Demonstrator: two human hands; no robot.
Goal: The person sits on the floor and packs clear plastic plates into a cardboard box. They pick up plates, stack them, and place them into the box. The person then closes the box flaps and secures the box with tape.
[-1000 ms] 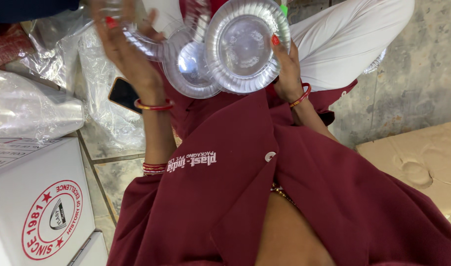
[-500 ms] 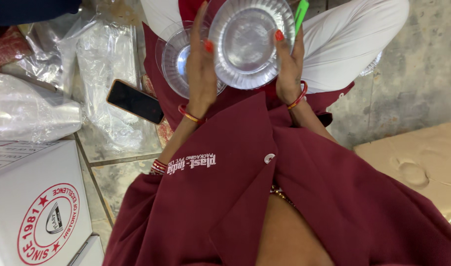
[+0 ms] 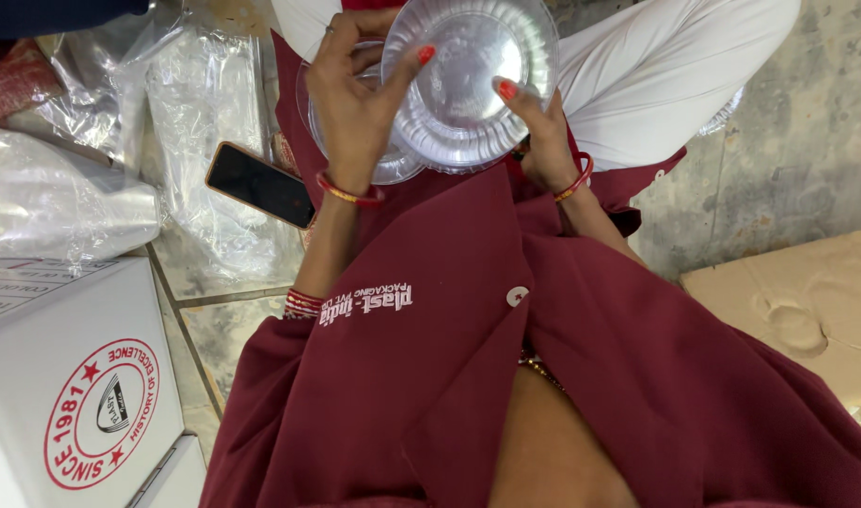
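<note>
Clear plastic plate (image 3: pixel 468 80) gripped between left hand (image 3: pixel 355 103) and right hand (image 3: pixel 543 141) — thumbs on top

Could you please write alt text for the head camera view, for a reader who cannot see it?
Both hands hold a clear plastic plate over the lap, the left hand also touching a second plate behind it, the right hand at the front plate's edge. A black phone lies on the floor beside plastic bags and a white box.

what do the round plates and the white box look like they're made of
Plates: likely thin clear plastic, glossy; the fingers and cloth show through, with ribbed rims. White box: probably cardboard, smooth and matte, with folded edges.
</note>
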